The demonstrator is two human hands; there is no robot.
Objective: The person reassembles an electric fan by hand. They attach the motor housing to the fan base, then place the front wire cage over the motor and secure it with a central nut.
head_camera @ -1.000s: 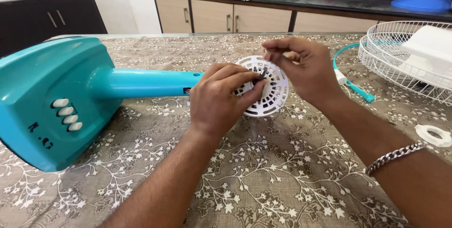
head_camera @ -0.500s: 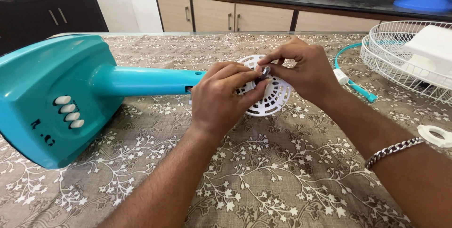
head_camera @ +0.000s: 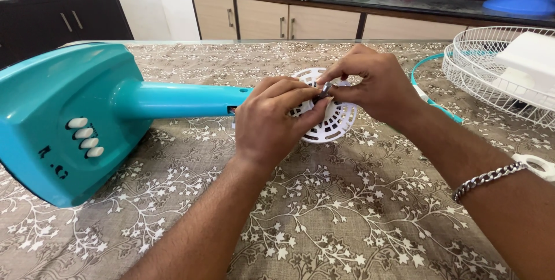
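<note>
Landmark = white vented motor cover (head_camera: 335, 121), round disc at the end of the teal fan stand (head_camera: 87, 118), lying on the floral tablecloth (head_camera: 324, 222).

Both hands are meeting right over the cover's centre. Left hand (head_camera: 272, 121) is coming in from the stand side, fingers curled round the cover's near-left rim, thumb pressing toward the hub, so it's closed on the cover and steadying it. Right hand (head_camera: 376, 86) is sitting on the far-right side of the cover, thumb and forefinger pinched nearly shut on a small dark metal piece (head_camera: 325, 89) (looks like a shaft tip or nut, too small to tell which). No visible gap between the pinching fingertips.

Key relation: the metal piece is sticking up at the cover's centre, directly between the two thumbs, touching the right fingertips. Its axis seems to be running roughly along the stand's neck line, pointing away from the teal base, i.e. toward the right hand. Right hand is the nearer one and is already on it; left is just bracing.

Around the cover: teal ring (head_camera: 430, 92) is lying just right of it, behind the right wrist; white wire fan guard (head_camera: 491, 78) is sitting further right; small white ring (head_camera: 537, 164) is lying well right and nearer the cam, by the bracelet (head_camera: 485, 179). Teal base is lying well left, w/ white buttons (head_camera: 85, 137) facing up.
</note>
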